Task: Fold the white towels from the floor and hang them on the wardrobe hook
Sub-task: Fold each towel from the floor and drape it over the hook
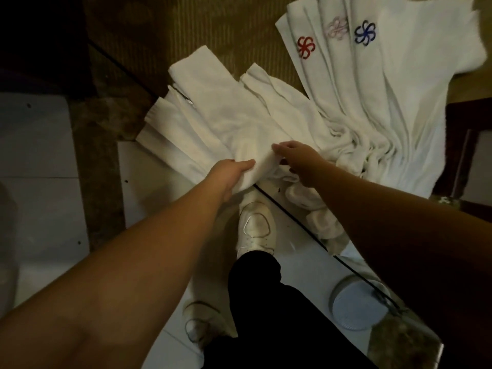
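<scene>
We see a heap of white towels (231, 121) lying on the floor, across the line where the brown carpet (202, 25) meets the pale tiles (34, 145). The left hand (229, 173) grips a fold at the heap's near edge, thumb on top. The right hand (298, 158) reaches onto the same fold, fingers curled into the cloth. Just right lie more towels (399, 89), fanned out, with red (305, 47), pink (337, 27) and blue (365, 32) flower emblems. Our white shoe (257, 227) stands near the heap.
</scene>
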